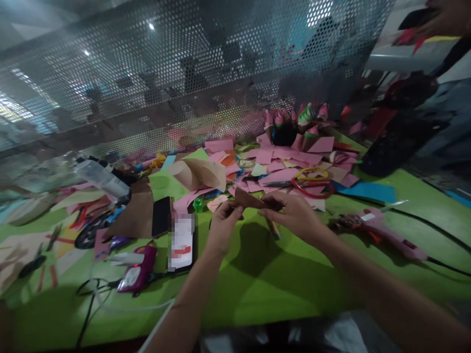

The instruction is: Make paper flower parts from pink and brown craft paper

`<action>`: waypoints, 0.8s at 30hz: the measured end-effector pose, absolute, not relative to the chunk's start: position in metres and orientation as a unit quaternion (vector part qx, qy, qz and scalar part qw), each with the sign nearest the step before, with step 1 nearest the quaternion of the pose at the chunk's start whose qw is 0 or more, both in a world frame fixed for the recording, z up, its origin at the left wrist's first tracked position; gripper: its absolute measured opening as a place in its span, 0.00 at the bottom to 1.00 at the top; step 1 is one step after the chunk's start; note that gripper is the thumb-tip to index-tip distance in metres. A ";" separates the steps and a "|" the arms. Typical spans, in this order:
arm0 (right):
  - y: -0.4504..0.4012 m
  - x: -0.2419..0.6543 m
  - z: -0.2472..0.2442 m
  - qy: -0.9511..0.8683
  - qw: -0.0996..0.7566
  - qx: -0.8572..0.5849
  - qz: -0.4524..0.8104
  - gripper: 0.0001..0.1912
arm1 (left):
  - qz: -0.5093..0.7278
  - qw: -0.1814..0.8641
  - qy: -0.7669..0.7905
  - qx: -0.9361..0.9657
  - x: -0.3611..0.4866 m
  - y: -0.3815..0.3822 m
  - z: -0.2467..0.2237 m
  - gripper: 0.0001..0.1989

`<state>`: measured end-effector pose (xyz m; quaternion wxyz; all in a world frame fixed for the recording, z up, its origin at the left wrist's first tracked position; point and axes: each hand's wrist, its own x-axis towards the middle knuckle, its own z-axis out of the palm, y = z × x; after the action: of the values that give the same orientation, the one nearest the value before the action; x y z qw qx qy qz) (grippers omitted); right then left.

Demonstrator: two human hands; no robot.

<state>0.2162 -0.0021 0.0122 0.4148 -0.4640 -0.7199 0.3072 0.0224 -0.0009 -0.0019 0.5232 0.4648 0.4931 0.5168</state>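
Note:
Between my two hands is a small piece of brown paper (248, 199), raised above the green table (235, 289). My left hand (225, 220) pinches its left end between thumb and fingers. At the other end, my right hand (289, 212) has its fingers closed on the paper's right side. Below my right hand lies a thin, brownish pointed item (273, 228), partly hidden by the fingers. Scissors with red and yellow handles (312, 182) rest on pink scraps just beyond my right hand.
A pink glue gun (395, 238) with a cord lies at the right. Left of my hands are a dark phone (162, 216), a lit phone (183, 242) and a magenta device (138, 269) with cables. Paper cones (304, 117) stand at the back, before a perforated metal screen (165, 73).

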 end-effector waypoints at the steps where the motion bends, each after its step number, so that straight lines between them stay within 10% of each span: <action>1: -0.002 0.216 0.011 -0.715 0.422 -0.472 0.297 0.09 | 0.513 0.530 0.491 0.465 0.023 -0.002 -0.002 0.13; 24: -0.004 0.209 0.001 -0.714 0.496 -0.403 0.286 0.06 | 0.497 0.585 0.440 0.465 0.026 -0.007 0.002 0.10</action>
<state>0.2092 -0.0045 0.0014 0.4964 -0.4027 -0.7138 0.2862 0.0257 -0.0066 0.0016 0.5854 0.4655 0.4398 0.4973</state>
